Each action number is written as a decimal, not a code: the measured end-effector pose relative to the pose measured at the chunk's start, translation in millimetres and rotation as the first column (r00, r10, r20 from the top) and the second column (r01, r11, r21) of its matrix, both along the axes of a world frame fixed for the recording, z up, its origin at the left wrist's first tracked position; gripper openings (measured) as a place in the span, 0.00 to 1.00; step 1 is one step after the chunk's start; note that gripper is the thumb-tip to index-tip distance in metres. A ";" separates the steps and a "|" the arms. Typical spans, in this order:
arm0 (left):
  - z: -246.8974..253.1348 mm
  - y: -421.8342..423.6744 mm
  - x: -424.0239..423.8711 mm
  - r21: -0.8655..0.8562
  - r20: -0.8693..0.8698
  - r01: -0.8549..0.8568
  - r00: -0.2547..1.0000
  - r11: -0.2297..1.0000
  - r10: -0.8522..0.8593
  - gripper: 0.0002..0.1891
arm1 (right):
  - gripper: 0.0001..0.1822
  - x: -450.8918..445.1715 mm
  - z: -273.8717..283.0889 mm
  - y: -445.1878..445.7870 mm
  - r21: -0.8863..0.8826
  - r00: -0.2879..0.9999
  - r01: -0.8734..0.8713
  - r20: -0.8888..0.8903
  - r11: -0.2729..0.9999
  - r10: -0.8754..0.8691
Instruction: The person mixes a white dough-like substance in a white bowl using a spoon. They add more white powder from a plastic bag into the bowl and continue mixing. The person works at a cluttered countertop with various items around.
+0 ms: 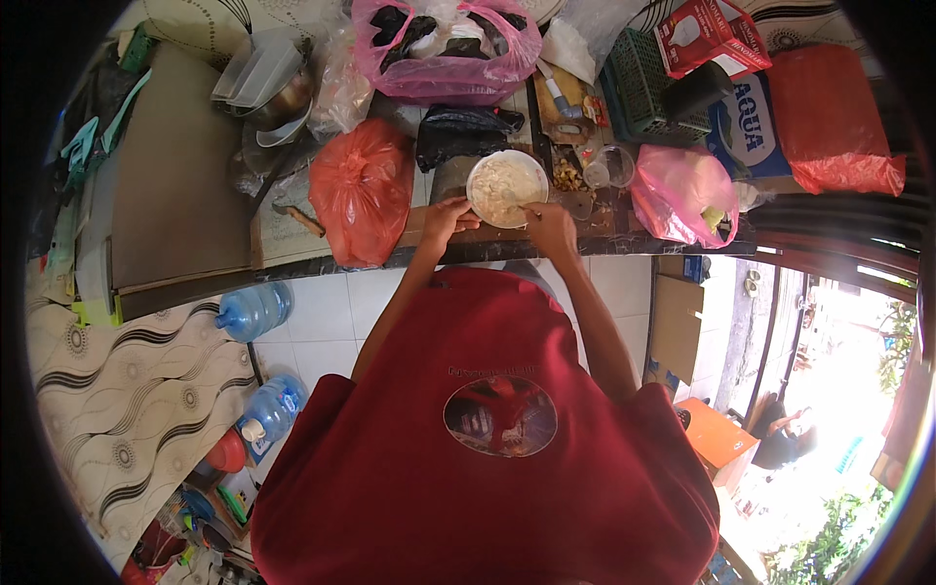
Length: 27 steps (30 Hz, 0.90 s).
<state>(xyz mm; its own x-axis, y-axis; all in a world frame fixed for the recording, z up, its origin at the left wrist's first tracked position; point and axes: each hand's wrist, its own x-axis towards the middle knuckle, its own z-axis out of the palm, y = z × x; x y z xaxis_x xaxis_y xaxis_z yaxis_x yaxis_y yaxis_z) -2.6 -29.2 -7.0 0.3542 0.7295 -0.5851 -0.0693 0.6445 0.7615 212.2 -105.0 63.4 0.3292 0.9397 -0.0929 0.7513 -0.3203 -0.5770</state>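
A white bowl [507, 189] holding a pale, lumpy mixture stands at the near edge of the counter. My left hand [447, 221] is at the bowl's lower left rim, fingers touching its side. At the lower right rim, my right hand [550, 228] pinches a thin utensil, perhaps a spoon, whose end reaches into the mixture; most of it is hidden. Behind the bowl lies a black plastic bag [468, 131]. To the right are small chopped scraps [567, 174] and a clear plastic cup [614, 167]. A knife with a white-and-grey handle [561, 99] rests on a wooden board [570, 131].
A tied red plastic bag [362, 194] sits left of my hands, with a pink bag [686, 194] to the right. Further back are a large pink bag [450, 80], a green basket [640, 95] and metal bowls [281, 99]. Blue water jugs [256, 311] lie below, left.
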 end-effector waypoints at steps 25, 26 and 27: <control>3.8 20.1 19.3 0.364 -0.261 0.001 0.960 0.931 0.101 0.13 | 0.08 42.9 19.4 55.8 -0.025 0.800 -0.464 0.417 0.885 0.431; -0.2 25.6 23.0 0.467 -0.294 0.016 0.946 0.884 0.138 0.12 | 0.09 42.8 11.0 57.3 -0.090 0.768 -0.473 0.446 0.877 0.460; -7.2 32.2 20.7 0.569 -0.388 0.061 0.899 0.820 0.203 0.12 | 0.09 36.1 12.6 56.4 -0.074 0.743 -0.516 0.457 0.853 0.489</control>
<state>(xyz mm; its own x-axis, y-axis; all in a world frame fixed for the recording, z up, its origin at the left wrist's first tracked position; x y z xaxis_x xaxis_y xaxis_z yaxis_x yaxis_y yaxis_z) 18.1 3.0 -14.3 0.1092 0.9832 -0.1461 0.3072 0.1064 0.9457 248.3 -48.6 76.0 -0.2007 0.9796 -0.0019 0.9694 0.1984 -0.1448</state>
